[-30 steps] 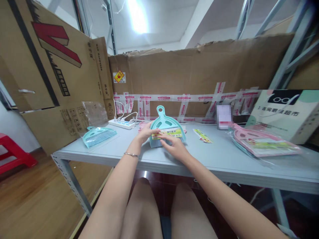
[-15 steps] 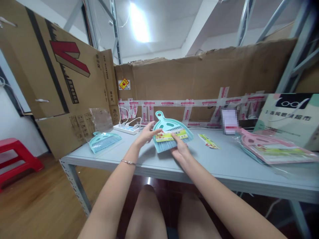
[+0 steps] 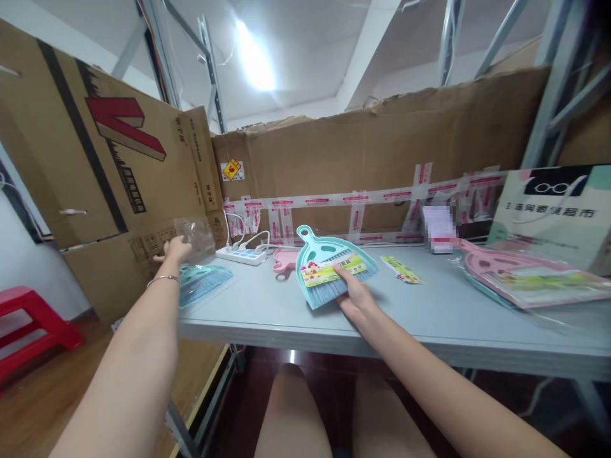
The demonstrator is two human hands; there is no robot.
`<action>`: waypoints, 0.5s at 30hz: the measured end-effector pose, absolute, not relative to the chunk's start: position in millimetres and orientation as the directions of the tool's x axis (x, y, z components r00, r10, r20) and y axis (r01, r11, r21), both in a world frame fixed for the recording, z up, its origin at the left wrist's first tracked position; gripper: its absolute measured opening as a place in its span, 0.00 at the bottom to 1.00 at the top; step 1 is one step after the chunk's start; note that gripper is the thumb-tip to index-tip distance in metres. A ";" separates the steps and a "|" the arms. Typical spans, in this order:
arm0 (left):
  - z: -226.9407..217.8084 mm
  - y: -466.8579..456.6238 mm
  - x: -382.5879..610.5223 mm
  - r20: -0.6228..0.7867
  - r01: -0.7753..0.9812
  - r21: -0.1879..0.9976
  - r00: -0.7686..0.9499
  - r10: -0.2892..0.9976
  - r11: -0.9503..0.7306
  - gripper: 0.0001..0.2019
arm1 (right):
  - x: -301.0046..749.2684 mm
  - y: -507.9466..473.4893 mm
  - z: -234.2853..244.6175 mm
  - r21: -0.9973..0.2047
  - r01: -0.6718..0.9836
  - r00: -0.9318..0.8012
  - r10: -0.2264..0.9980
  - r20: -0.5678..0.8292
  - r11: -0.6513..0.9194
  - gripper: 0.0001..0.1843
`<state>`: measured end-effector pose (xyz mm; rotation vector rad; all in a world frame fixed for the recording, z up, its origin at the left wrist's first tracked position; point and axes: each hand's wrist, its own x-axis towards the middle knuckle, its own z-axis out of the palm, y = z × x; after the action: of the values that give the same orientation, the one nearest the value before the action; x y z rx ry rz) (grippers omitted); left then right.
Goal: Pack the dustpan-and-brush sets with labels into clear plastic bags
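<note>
Grey table (image 3: 267, 305) walled in by taped cardboard panels (image 3: 382, 152), metal shelving uprights behind. The teal dustpan set (image 3: 321, 254) sits mid-table, with its handle pointing away and to the left and its brush end toward the person. The right hand (image 3: 357, 299) clamps it at the near right corner: thumb on top, pressed on the yellow label (image 3: 329, 272), other fingers tucked under the bristles and out of sight. The pan is tilted up off the table at the gripped edge. Right forearm runs in from lower right, wrist straight.

The left arm is stretched far out to the left, bracelet on the wrist. The left hand (image 3: 172, 249) is at the stack of clear plastic bags (image 3: 195, 234) leaning on the cardboard box (image 3: 95, 165). Fingers look loosely spread at the bags' edge, but whether they pinch a bag cannot be told — small and blurred.

Just below that hand lies a second teal set in a bag (image 3: 204, 281). White power strip (image 3: 241, 255) and a pink dustpan (image 3: 285, 259) lie behind the held set, the pink one partly hidden. A loose label card (image 3: 403, 270) is to the right, and bagged pink sets (image 3: 520, 277) are further right, cut off by glare — a paper bag (image 3: 554, 213) stands behind them.
</note>
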<state>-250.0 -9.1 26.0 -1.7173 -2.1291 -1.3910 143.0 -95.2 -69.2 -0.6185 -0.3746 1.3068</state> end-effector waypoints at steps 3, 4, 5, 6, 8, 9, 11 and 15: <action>31.3 -6.9 -243.1 0.615 0.829 0.557 -0.442 0.654 0.036 0.35 | 143.4 -96.2 -68.0 -0.605 -0.784 0.241 0.966 -0.091 0.138 0.21; 35.0 -9.3 -238.9 0.665 0.846 0.533 -0.426 0.613 0.011 0.35 | 143.5 -96.6 -67.5 -0.602 -0.786 0.239 0.967 -0.093 0.136 0.21; 39.7 -13.4 -233.6 0.716 0.858 0.512 -0.397 0.574 -0.045 0.33 | 143.8 -97.2 -66.8 -0.601 -0.788 0.235 0.967 -0.095 0.133 0.21; 44.9 -19.0 -227.5 0.759 0.854 0.504 -0.366 0.539 -0.130 0.30 | 144.3 -98.2 -66.0 -0.601 -0.789 0.232 0.968 -0.098 0.128 0.20; 56.2 -33.3 -212.7 0.782 0.750 0.553 -0.317 0.537 -0.362 0.24 | 146.7 -101.4 -64.2 -0.600 -0.790 0.229 0.968 -0.104 0.123 0.19; 61.5 -41.2 -204.5 0.766 0.657 0.597 -0.297 0.570 -0.460 0.21 | 148.8 -103.6 -63.3 -0.602 -0.790 0.229 0.967 -0.108 0.120 0.18; 70.4 -55.8 -187.5 0.714 0.502 0.668 -0.224 0.663 -0.549 0.19 | 155.2 -109.1 -61.8 -0.606 -0.787 0.231 0.966 -0.114 0.116 0.17; 77.7 -71.2 -155.4 0.570 0.290 0.788 -0.010 0.822 -0.543 0.20 | 174.1 -121.7 -60.7 -0.621 -0.776 0.225 0.968 -0.111 0.109 0.17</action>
<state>-155.4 -71.2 77.7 -2.4641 -1.5517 -2.1309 174.1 -121.7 -60.7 -0.6423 -0.3627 1.3242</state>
